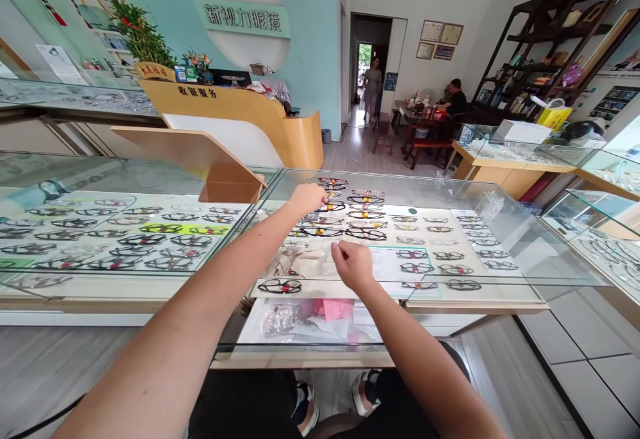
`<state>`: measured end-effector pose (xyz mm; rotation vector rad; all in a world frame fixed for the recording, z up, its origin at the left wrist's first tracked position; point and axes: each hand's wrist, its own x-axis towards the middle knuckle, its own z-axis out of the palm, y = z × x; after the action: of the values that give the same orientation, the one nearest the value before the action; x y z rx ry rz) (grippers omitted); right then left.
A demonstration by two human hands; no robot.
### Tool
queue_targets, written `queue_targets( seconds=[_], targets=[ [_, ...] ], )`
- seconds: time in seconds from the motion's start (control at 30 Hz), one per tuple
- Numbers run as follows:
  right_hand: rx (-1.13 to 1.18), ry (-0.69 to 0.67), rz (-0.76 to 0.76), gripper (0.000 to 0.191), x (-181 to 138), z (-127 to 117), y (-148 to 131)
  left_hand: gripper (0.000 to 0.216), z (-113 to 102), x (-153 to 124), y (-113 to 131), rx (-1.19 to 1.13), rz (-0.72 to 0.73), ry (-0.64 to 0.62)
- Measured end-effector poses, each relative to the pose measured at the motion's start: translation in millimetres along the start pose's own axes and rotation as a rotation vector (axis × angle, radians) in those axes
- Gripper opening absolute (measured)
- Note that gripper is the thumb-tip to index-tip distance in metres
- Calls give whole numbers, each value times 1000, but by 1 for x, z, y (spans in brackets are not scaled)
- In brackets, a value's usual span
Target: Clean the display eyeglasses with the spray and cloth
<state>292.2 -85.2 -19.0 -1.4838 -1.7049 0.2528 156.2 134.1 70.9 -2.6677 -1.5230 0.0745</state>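
Note:
My left hand [309, 200] reaches far across the glass counter, its fingers curled down onto a pair of glasses [332, 206] in a column of frames. Its fingertips are partly hidden, but they look closed on that frame. Closer to me, my right hand [354, 264] hovers over the counter as a loose fist, thumb uppermost, with nothing seen in it. Black glasses [367, 233] with a small orange tag lie just beyond the right hand. Another dark pair of glasses [280, 286] lies nearer my body, left of that hand.
An open drawer [305, 342] in front of my knees holds plastic bags and a pink packet [334, 308]. A tilted wooden board [200, 152] stands on the left showcase [115, 279]. Two people are at the back, one standing [372, 86], one seated [455, 100].

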Motion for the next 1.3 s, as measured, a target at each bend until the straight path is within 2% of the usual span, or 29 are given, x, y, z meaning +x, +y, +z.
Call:
queue_targets(
  seconds=[0.17,0.3,0.67,0.97,1.3],
  targets=[
    [-14,-53,-51,47,0,2,-5,31,17,9,0,-14,-5,-24],
    [12,-65,-66,47,-1,2,-8,33,23,18,-1,-23,-11,-47],
    [-33,-98,-75,47,0,3,-9,28,22,31,-4,-27,-4,-63],
    [-29,-119,-83,46,1,1,-10,24,26,30,-5,-32,-31,-82],
    [8,-115,-70,45,2,0,-13,27,16,25,-6,5,-2,-120]
  ],
)
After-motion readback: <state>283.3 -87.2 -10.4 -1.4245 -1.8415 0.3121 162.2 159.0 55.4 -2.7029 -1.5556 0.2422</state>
